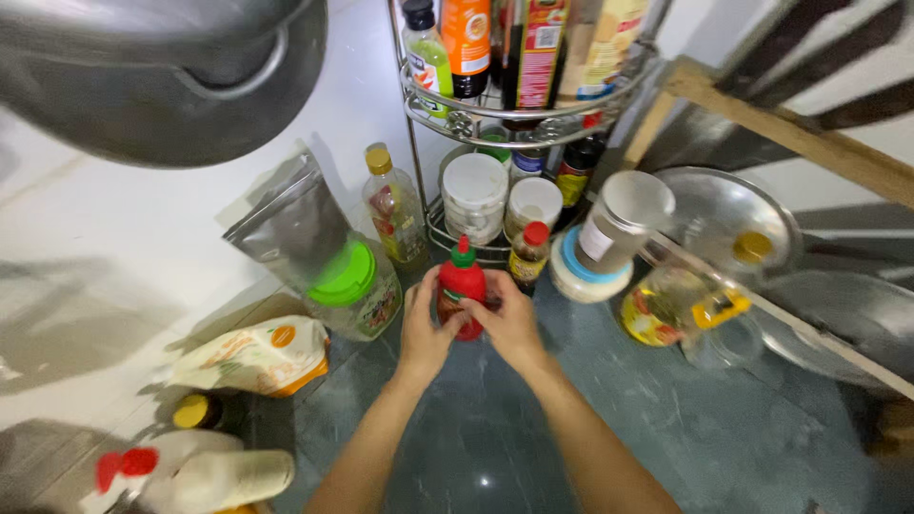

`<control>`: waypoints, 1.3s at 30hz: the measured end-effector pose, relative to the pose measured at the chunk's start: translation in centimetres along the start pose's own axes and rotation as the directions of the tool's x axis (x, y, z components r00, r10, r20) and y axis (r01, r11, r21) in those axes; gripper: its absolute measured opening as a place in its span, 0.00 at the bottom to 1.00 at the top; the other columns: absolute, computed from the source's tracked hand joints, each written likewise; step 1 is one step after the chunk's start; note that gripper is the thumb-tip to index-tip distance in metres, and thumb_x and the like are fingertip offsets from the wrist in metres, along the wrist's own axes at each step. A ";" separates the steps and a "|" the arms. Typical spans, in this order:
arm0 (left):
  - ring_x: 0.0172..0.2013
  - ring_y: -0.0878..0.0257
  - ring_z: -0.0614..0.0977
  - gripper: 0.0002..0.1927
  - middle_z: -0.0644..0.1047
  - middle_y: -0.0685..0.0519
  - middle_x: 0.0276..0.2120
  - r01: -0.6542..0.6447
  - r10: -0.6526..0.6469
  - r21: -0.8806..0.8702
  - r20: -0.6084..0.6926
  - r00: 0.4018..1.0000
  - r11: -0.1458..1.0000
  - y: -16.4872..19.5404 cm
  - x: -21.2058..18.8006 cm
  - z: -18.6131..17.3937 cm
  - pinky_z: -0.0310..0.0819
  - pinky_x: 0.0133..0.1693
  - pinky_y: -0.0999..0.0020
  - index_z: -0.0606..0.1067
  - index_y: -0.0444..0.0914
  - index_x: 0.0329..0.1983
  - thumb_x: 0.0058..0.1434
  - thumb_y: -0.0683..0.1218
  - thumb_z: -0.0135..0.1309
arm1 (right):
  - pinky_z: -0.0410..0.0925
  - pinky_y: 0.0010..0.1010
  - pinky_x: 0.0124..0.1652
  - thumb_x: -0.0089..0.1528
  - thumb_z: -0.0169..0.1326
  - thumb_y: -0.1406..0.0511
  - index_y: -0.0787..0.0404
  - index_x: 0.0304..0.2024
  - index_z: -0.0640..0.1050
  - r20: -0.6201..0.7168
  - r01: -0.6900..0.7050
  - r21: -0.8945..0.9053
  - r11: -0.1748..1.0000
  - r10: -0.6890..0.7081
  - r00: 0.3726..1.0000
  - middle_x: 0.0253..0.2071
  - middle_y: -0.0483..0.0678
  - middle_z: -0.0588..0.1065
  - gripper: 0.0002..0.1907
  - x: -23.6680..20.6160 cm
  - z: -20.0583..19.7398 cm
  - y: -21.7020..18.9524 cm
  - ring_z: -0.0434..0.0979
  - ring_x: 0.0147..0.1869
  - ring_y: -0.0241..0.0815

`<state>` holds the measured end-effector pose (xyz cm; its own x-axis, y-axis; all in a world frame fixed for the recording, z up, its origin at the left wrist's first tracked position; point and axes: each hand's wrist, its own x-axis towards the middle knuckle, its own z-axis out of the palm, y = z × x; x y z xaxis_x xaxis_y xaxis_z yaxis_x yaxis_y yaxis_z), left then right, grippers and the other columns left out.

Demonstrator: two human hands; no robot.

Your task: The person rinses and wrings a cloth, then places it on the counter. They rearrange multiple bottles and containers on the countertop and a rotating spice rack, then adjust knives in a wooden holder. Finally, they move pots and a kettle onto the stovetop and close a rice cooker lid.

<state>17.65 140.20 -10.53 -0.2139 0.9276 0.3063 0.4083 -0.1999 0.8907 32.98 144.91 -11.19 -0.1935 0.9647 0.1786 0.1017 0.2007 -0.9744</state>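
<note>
- Between the two hands, at the middle of the dark green counter (pixel 495 447), stands a red sauce bottle (pixel 461 290) with a green nozzle cap; it sits just near of the wire rack's lower shelf.
- Its long axis runs upright, cap pointing up and slightly to the far side, base on the counter.
- From the left, the left hand (pixel 423 328) wraps the bottle's left flank, fingers curled closed against the red body.
- From the right, the right hand (pixel 509 322) meets the bottle's right flank, fingers bent around it at label height; both hands grip the same bottle, so neither is clearly nearer.
- Both forearms come in from the near edge and converge on the bottle, leaving its cap bare above the fingers.
- Just right of the bottle, a small dark sauce bottle with a red cap (pixel 528 255) stands close to the right hand's knuckles, not clearly touching.
- Left of the bottle, a clear jar with a green lid (pixel 350 284) stands near the left hand, apart from it, with a silver foil pouch (pixel 286 224) leaning behind it.
- Farther right lies a tilted jar with a pale lid (pixel 621 221) on a blue-rimmed tub, and a yellow-capped oil bottle (pixel 681 309) on its side.
- On the far side, the wire rack (pixel 524 114) holds white tubs below and tall bottles above.
- At the near left sit a printed bag (pixel 257 354) and a white spray bottle (pixel 181 471), well apart from both hands.
</note>
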 end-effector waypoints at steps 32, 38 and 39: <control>0.56 0.41 0.72 0.50 0.68 0.39 0.55 -0.020 0.086 0.270 -0.237 0.968 0.963 23.5 -5.4 -0.4 0.70 0.51 0.50 0.59 0.39 0.73 0.53 0.57 0.70 | 0.74 0.31 0.50 0.60 0.62 0.67 0.65 0.52 0.78 0.010 0.180 -0.035 0.983 -0.180 0.984 0.46 0.51 0.82 0.18 -7.5 -8.3 -23.4 0.82 0.49 0.41; 0.58 0.42 0.75 0.42 0.72 0.43 0.56 -0.216 0.250 0.154 -0.256 0.934 0.964 23.2 3.6 -1.4 0.71 0.58 0.51 0.66 0.39 0.69 0.54 0.50 0.72 | 0.72 0.36 0.50 0.64 0.57 0.64 0.60 0.68 0.70 0.043 0.217 -0.428 0.878 -0.220 0.975 0.50 0.60 0.72 0.29 -1.2 -9.0 -25.6 0.79 0.49 0.50; 0.59 0.42 0.74 0.44 0.71 0.42 0.58 -0.270 0.299 0.142 -0.267 0.916 0.953 23.3 5.2 -1.8 0.71 0.58 0.51 0.65 0.38 0.69 0.51 0.48 0.73 | 0.72 0.36 0.52 0.64 0.57 0.64 0.62 0.68 0.70 0.044 0.262 -0.427 0.866 -0.269 0.962 0.51 0.60 0.73 0.29 0.0 -9.0 -26.1 0.79 0.51 0.50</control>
<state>24.47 139.84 12.41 -0.3110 0.7057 0.6366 0.5723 -0.3958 0.7182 39.08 141.23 15.43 -0.2568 0.8666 0.4278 0.4537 0.4989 -0.7384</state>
